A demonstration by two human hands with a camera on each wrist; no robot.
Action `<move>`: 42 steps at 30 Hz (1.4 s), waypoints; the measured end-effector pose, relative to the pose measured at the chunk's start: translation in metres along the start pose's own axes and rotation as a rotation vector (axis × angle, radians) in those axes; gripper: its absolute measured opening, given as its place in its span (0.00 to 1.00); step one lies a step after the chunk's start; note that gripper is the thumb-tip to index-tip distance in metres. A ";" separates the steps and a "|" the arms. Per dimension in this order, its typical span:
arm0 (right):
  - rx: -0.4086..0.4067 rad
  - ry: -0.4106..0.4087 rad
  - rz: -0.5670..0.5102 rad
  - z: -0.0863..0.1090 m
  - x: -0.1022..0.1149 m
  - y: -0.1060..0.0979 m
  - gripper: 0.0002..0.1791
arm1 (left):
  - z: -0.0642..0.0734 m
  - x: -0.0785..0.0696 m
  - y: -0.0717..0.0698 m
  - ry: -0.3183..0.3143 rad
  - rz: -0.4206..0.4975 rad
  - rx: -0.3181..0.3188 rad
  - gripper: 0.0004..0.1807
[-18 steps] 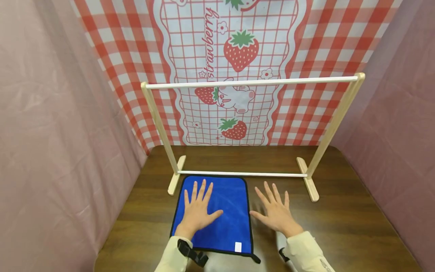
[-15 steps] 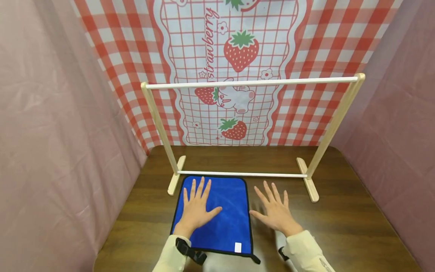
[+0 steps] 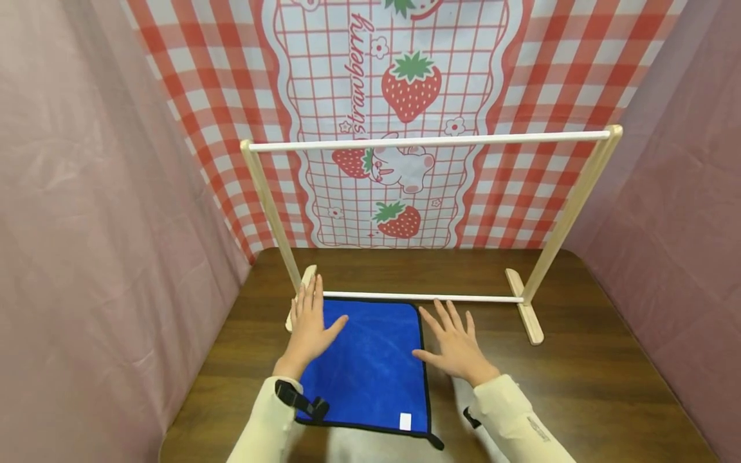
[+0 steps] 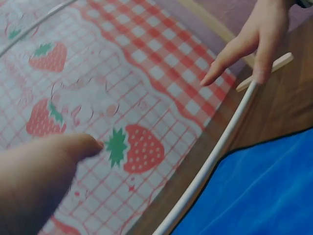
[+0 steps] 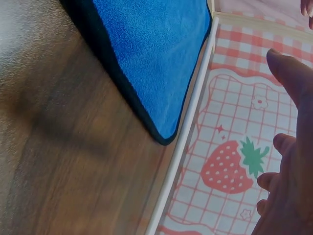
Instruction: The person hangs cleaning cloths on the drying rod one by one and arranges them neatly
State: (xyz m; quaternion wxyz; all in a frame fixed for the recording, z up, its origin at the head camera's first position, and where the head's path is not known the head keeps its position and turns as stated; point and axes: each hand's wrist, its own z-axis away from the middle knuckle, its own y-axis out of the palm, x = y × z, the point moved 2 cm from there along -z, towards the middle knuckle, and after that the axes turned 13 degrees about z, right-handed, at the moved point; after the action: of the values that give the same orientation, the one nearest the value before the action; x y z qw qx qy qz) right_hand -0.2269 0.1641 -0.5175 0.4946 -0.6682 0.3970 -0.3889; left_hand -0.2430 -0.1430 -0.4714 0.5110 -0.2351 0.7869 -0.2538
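Observation:
A blue towel point(image 3: 370, 366) with black edging, a small white tag and a black corner loop lies flat on the wooden table. My left hand point(image 3: 311, 328) is over the towel's far left corner, fingers straight and thumb spread, hiding that corner and part of the rack foot. Over the towel's right edge is my right hand point(image 3: 457, 347), its fingers spread and holding nothing. In the left wrist view the left thumb point(image 4: 44, 171) shows large, with the right hand point(image 4: 266, 39) beyond it. The right wrist view has the towel point(image 5: 156, 54) below the right hand point(image 5: 293, 161).
Behind the towel stands a wooden rack with a white top bar point(image 3: 428, 140), a white lower bar point(image 3: 417, 296) and two flat feet, the right foot point(image 3: 525, 308) among them. A strawberry-print cloth point(image 3: 405, 90) hangs behind. Pink curtains point(image 3: 87, 225) close off both sides.
My left hand has moved left and away from me, toward the towel's far left corner. The right hand has shifted slightly left over the towel's edge. The towel lies as before.

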 end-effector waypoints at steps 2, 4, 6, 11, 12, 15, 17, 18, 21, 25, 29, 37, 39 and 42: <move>0.006 -0.008 -0.003 -0.004 0.002 0.002 0.50 | -0.005 0.008 -0.006 0.041 0.067 -0.055 0.53; 0.018 -0.019 -0.010 -0.008 0.004 0.005 0.50 | -0.011 0.015 -0.012 0.072 0.139 -0.123 0.53; 0.026 -0.032 -0.006 -0.012 0.006 0.008 0.50 | -0.016 0.022 -0.019 0.075 0.215 -0.197 0.51; 0.048 -0.077 0.007 -0.019 0.014 0.018 0.49 | -0.032 0.037 -0.037 0.056 0.432 -0.375 0.48; 0.052 -0.085 0.013 -0.021 0.016 0.020 0.49 | -0.035 0.040 -0.040 0.052 0.470 -0.401 0.48; 0.066 -0.107 0.017 -0.023 0.023 0.026 0.49 | -0.042 0.047 -0.050 0.026 0.571 -0.465 0.47; 0.081 -0.122 0.012 -0.025 0.028 0.030 0.49 | -0.048 0.051 -0.056 0.004 0.637 -0.485 0.46; 0.087 -0.130 0.011 -0.026 0.031 0.032 0.49 | -0.050 0.052 -0.059 -0.010 0.668 -0.489 0.47; 0.084 -0.166 0.015 -0.028 0.040 0.040 0.48 | -0.060 0.053 -0.069 -0.043 0.755 -0.501 0.48; 0.103 -0.214 0.039 -0.032 0.051 0.052 0.48 | -0.075 0.048 -0.081 -0.080 0.846 -0.520 0.47; 0.150 -0.259 0.059 -0.034 0.062 0.066 0.48 | -0.092 0.044 -0.088 -0.104 0.866 -0.530 0.46; 0.257 -0.300 0.046 -0.036 0.077 0.092 0.50 | -0.123 0.038 -0.100 -0.117 0.844 -0.586 0.41; 0.281 -0.293 0.041 -0.036 0.078 0.097 0.51 | -0.130 0.036 -0.102 -0.116 0.825 -0.597 0.40; 0.308 -0.279 0.045 -0.035 0.079 0.102 0.52 | -0.138 0.034 -0.104 -0.118 0.808 -0.601 0.39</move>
State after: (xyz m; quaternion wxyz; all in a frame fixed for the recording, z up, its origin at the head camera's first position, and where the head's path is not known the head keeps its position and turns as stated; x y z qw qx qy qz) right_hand -0.2437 0.0595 -0.5992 0.6496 -0.6233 0.2751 -0.3375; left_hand -0.3711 -0.2217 -0.3797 0.5217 -0.0624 0.8231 0.2154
